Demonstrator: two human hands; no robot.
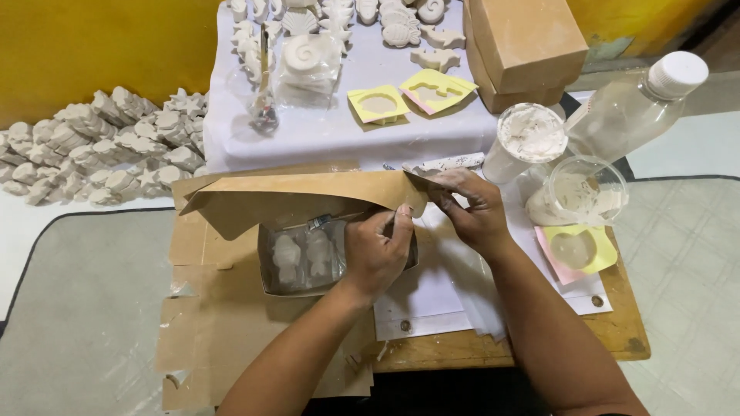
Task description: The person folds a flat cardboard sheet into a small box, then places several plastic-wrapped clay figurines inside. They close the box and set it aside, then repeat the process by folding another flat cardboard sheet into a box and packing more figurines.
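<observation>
A small brown cardboard box (270, 281) lies open on the wooden board, with white plaster figures in clear wrap (304, 258) inside it. Its long lid flap (301, 189) is raised and folded over the box. My left hand (378, 250) rests on the box's right end and pinches the flap's lower right edge with thumb and fingers. My right hand (470, 212) grips the flap's right corner just beside it, fingers curled over the cardboard. Both hands touch the same flap end.
A flat cardboard sheet (200, 339) lies under the box. Behind stand a white-clothed surface (354, 131) with plaster shapes and yellow moulds (379, 104), a closed brown box (520, 46), a plaster-filled cup (528, 139), a clear cup (586, 189), a clear bottle (632, 108). A heap of plaster figures (108, 142) lies left.
</observation>
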